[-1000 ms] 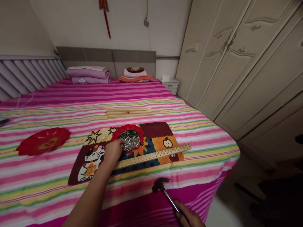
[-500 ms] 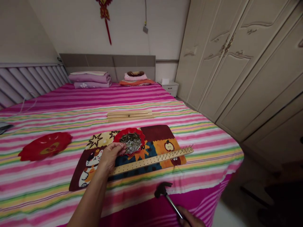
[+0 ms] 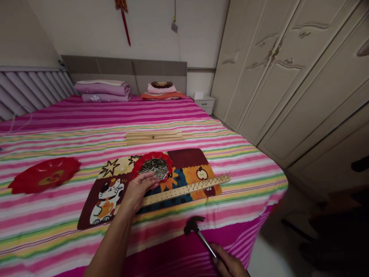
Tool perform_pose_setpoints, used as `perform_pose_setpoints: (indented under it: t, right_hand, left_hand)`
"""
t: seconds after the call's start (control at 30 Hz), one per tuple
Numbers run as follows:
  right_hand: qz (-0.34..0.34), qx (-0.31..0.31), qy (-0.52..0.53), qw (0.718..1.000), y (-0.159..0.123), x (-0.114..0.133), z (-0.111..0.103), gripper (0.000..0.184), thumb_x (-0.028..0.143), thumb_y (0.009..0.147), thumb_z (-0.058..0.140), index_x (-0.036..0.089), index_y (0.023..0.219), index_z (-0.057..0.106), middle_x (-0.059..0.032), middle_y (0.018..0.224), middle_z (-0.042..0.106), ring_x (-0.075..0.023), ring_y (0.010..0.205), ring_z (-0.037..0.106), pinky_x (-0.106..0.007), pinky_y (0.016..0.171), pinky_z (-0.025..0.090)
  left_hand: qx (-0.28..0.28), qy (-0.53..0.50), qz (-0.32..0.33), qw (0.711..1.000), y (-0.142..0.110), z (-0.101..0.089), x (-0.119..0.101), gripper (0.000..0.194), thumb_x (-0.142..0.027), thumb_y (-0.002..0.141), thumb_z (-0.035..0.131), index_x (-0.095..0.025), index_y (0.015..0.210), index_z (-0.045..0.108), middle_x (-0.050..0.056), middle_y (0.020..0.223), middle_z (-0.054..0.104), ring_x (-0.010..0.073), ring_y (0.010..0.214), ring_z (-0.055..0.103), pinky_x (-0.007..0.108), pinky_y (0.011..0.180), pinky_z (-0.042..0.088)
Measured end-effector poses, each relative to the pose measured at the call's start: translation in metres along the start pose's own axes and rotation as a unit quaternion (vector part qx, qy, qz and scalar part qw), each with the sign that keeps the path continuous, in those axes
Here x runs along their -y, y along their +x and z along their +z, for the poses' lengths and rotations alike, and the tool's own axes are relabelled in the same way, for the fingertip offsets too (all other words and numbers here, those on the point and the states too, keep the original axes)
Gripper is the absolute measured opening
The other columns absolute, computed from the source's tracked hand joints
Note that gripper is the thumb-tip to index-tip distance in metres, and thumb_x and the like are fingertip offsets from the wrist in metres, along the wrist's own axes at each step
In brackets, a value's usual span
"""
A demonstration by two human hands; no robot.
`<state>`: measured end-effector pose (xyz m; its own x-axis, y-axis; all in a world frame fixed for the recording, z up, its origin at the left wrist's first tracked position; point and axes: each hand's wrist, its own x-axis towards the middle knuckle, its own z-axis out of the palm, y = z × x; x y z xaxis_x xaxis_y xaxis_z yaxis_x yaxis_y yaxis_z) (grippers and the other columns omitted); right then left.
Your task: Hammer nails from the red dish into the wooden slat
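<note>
My left hand (image 3: 141, 188) reaches over the near edge of a red scalloped bowl (image 3: 137, 166) heaped with loose metal nails (image 3: 155, 166). Its fingertips are pinched together by the nails; whatever they hold is too small to make out. Below the bowl lies a long wooden strip (image 3: 175, 193) with rows of holes, its left end hidden by my left hand and wrist. Nails stand up in several holes along its right part. At the bottom, my right hand (image 3: 227, 261) is closed round the handle of a claw hammer (image 3: 194, 225), head pointing away from me.
A patterned mat (image 3: 187, 157) lies under the bowl and strip on a striped bedspread (image 3: 242, 184). Behind it are several wooden strips (image 3: 152, 137). A red scalloped dish (image 3: 46, 175) sits at the left. Folded bedding (image 3: 103, 91) lies by the headboard; a wardrobe (image 3: 288, 77) stands right.
My left hand has shifted slightly at the bowl's near edge, its fingers staying at the nails. My right hand still holds the hammer in about the same place. The view has tilted a little.
</note>
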<state>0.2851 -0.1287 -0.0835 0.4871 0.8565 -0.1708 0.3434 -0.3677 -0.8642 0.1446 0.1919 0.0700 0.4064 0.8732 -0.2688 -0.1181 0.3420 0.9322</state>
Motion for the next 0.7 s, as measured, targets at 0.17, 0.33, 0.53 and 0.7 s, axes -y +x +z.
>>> perform_pose_setpoints:
  t: [0.17, 0.33, 0.53, 0.7]
  right_hand:
    - [-0.012, 0.041, -0.001, 0.999, 0.002, 0.017, -0.008, 0.045, 0.048, 0.088, 0.046, 0.022, 0.122, 0.061, -0.0072, 0.115, 0.068, -0.0214, 0.108, 0.061, -0.028, 0.096, 0.044]
    - [-0.025, 0.04, -0.001, 0.999, 0.001, 0.029, -0.009, 0.04, 0.044, 0.09, 0.044, 0.023, 0.12, 0.061, -0.0059, 0.113, 0.068, -0.0211, 0.106, 0.062, -0.027, 0.092, 0.047]
    - [-0.038, 0.041, -0.015, 0.998, 0.0, 0.036, -0.011, 0.039, 0.041, 0.091, 0.042, 0.021, 0.119, 0.061, -0.0073, 0.106, 0.07, -0.0208, 0.1, 0.064, -0.026, 0.089, 0.048]
    - [-0.049, 0.051, -0.003, 0.998, 0.0, 0.038, -0.013, 0.036, 0.038, 0.092, 0.042, 0.022, 0.119, 0.06, -0.0059, 0.106, 0.071, -0.0183, 0.094, 0.066, -0.023, 0.083, 0.049]
  left_hand:
    - [-0.009, 0.082, 0.019, 0.996, -0.002, 0.005, 0.01, 0.035, -0.03, 0.053, 0.076, -0.013, 0.082, 0.064, 0.003, 0.069, 0.068, 0.0154, 0.066, 0.065, 0.027, 0.063, 0.054]
    - [-0.025, 0.22, 0.11, 0.969, 0.001, 0.012, 0.024, 0.03, -0.041, 0.052, 0.074, -0.019, 0.07, 0.069, 0.002, 0.085, 0.067, 0.0174, 0.082, 0.061, 0.029, 0.074, 0.05]
    - [0.073, 0.194, 0.065, 0.976, 0.004, 0.039, 0.043, 0.037, -0.042, 0.052, 0.071, -0.017, 0.08, 0.07, 0.002, 0.073, 0.068, 0.0147, 0.069, 0.06, 0.026, 0.064, 0.046]
    - [0.08, 0.209, 0.067, 0.972, 0.007, 0.058, 0.053, 0.029, -0.04, 0.054, 0.067, -0.017, 0.071, 0.066, -0.001, 0.06, 0.063, 0.0113, 0.056, 0.054, 0.022, 0.052, 0.04]
